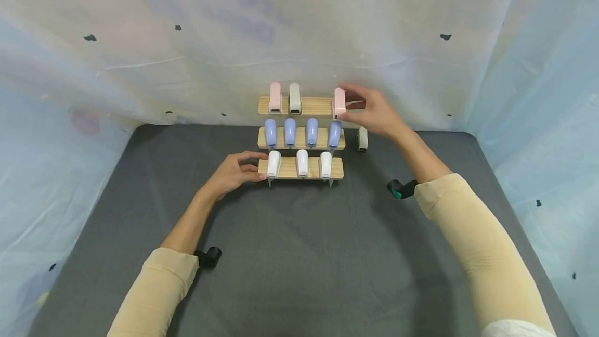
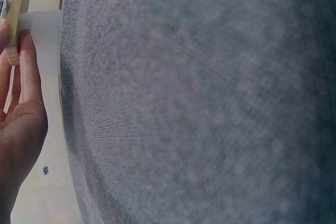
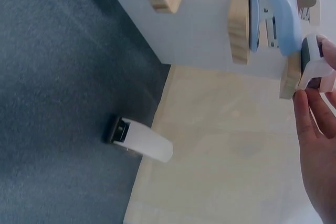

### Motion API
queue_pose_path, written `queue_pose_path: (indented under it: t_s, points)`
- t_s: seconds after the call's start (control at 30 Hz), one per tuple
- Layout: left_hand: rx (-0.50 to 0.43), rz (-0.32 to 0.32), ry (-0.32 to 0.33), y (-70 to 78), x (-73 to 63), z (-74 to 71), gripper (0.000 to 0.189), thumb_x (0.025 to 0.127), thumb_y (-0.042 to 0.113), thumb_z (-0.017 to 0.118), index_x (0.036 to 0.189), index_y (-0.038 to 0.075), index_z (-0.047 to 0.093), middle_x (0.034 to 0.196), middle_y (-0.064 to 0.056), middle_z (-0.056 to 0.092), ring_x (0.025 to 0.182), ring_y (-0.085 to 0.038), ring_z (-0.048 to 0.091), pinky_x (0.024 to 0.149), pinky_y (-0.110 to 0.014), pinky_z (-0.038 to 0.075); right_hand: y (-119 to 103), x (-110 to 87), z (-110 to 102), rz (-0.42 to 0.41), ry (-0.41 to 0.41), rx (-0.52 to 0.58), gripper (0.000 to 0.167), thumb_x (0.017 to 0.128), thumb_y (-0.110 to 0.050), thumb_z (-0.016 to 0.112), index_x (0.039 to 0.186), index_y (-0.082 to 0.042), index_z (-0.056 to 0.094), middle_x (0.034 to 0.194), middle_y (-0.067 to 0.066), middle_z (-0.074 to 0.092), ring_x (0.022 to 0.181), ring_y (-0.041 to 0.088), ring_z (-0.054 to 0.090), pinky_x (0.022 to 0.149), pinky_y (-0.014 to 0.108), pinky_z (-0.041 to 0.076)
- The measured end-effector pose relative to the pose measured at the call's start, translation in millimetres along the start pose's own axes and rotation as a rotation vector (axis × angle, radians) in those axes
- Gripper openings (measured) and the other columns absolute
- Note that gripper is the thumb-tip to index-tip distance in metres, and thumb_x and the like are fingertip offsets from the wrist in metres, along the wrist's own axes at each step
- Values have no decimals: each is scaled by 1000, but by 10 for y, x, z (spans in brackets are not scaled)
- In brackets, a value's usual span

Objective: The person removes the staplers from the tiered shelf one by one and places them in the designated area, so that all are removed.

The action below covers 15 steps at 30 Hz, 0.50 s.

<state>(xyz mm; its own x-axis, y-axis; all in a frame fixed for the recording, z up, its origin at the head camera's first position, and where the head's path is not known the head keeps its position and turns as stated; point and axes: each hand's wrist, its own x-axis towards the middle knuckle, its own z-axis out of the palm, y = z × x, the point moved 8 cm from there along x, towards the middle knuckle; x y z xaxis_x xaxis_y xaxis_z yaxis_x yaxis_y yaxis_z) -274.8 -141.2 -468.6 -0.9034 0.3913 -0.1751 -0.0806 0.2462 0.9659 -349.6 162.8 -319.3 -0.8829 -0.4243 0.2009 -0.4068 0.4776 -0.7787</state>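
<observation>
My right hand (image 1: 374, 111) pinches a pink stapler (image 1: 339, 102) at the right end of the top board (image 1: 320, 106) of a three-tier wooden rack. In the right wrist view, the fingertips are right at that board's end. Another pink stapler (image 1: 275, 96) and a grey one (image 1: 295, 98) stand on its left half. Several blue staplers (image 1: 290, 132) line the middle board. Three white staplers (image 1: 302, 163) sit on the lowest board (image 1: 290, 169). My left hand (image 1: 236, 173) grips this board's left end between thumb and fingers, beside the leftmost white stapler (image 1: 273, 164).
A grey stapler (image 1: 362, 139) stands upright on the dark grey tabletop (image 1: 299, 243), just right of the rack. Pale patterned curtains (image 1: 299, 25) hang behind and at both sides. Black wrist straps (image 1: 209, 257) stick out from both forearms.
</observation>
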Motion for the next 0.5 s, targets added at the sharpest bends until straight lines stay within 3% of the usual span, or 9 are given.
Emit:
queue_pose_path:
  t_s: [0.37,0.5]
  points:
    - [12,-5,0,-7,0,-10,59,83,16,83,136,13,60,127,-19,61,106,-28,66,88,-45,53,82,-120,-151,5,37,18,65,84,-1,77,143,-1,50,128,17,59,117,31,57,100,52,45]
    - [1,-8,-3,5,3,1,59,83,15,83,136,12,60,125,-19,63,106,-28,66,89,-45,53,-10,-208,-214,24,37,-4,64,86,0,75,144,2,47,131,22,56,118,35,55,100,53,44]
